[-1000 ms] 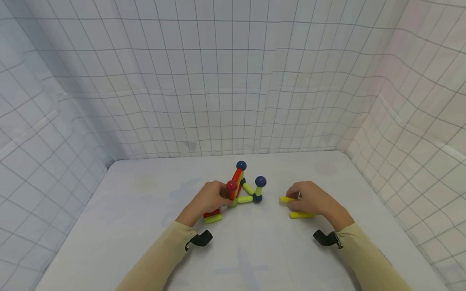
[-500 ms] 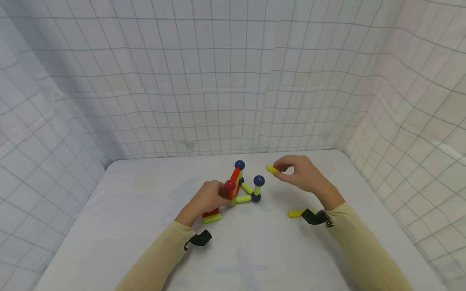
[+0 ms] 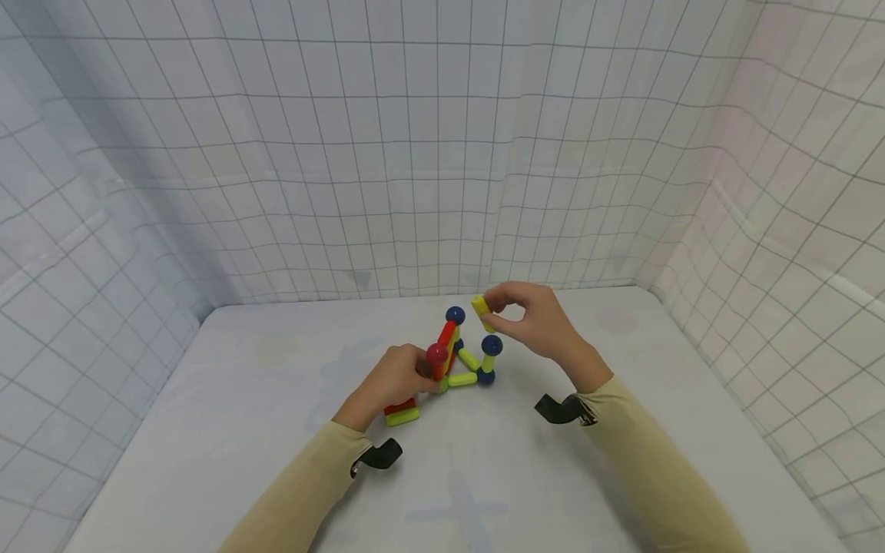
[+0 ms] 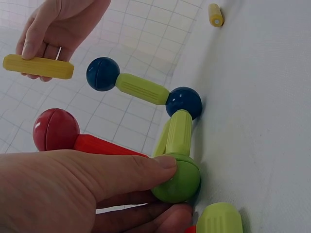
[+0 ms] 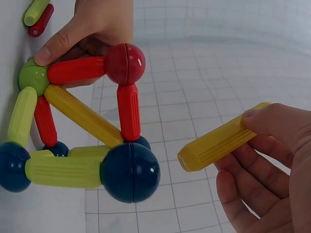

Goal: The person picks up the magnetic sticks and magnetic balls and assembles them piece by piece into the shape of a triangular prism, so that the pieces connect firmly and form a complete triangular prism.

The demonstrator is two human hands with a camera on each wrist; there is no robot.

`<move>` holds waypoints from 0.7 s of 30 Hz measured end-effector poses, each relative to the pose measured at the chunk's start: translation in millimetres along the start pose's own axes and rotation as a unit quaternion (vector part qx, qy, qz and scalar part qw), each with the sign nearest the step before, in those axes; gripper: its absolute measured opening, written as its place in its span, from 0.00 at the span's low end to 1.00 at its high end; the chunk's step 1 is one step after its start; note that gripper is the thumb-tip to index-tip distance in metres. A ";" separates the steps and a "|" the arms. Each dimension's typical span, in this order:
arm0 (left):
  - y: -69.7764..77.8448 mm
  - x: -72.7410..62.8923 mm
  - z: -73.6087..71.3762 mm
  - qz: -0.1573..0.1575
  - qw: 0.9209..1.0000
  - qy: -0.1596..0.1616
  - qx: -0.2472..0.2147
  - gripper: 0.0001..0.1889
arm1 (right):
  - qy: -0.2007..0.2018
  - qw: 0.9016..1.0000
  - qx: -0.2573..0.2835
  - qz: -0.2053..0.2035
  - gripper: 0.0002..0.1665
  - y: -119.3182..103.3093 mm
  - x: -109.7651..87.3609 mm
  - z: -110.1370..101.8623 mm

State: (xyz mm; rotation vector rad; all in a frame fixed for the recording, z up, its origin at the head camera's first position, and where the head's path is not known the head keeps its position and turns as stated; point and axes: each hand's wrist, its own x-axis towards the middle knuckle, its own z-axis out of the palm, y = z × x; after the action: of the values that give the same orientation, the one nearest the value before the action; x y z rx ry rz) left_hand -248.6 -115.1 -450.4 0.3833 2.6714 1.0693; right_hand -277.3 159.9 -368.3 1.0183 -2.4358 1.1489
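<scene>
My left hand (image 3: 401,374) grips the green ball (image 4: 182,182) at a lower corner of a ball-and-rod magnetic frame. Above that ball, a red rod (image 5: 77,70) leads up to a red ball (image 5: 127,64). Yellow-green rods link the dark blue balls, and one blue ball (image 5: 131,172) tops an upright rod at the frame's right. My right hand (image 3: 532,315) pinches a yellow magnetic rod (image 5: 214,145) between thumb and fingers. The rod is held in the air near the upper blue balls, apart from them.
A red rod (image 5: 41,20) and a yellow-green rod (image 3: 402,417) lie side by side by my left wrist. Another yellow rod (image 4: 215,15) lies on the white table (image 3: 442,468). Grid-patterned cloth walls (image 3: 429,153) surround the back and sides.
My right hand has lifted a yellow rod off the table and carried it left, above the frame's right side. The left hand stays at the green ball.
</scene>
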 end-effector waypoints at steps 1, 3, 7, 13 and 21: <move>-0.1 0.0 -0.1 0.000 1.000 0.000 0.000 0.17 | -0.003 1.000 0.005 -0.003 0.12 -0.7 1.1 2.9; -0.5 0.3 -0.1 0.001 1.000 0.000 0.001 0.18 | -0.013 1.000 0.015 -0.009 0.11 -0.4 2.7 9.2; -0.6 0.5 -0.3 0.000 1.000 -0.001 -0.002 0.18 | -0.041 0.998 0.036 -0.014 0.10 4.3 2.7 22.8; 0.2 0.2 -0.3 0.003 1.000 -0.001 -0.006 0.18 | -0.088 0.994 0.058 0.008 0.09 12.3 -2.9 37.2; 0.4 0.5 -0.5 0.002 1.000 -0.001 -0.001 0.18 | -0.133 0.988 0.050 0.055 0.09 19.2 -8.2 44.5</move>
State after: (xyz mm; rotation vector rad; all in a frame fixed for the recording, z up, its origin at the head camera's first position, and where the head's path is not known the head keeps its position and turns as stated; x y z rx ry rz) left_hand -249.2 -114.9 -449.8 0.3887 2.6684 1.0709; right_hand -282.2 138.7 -412.4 1.1454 -2.6935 1.2527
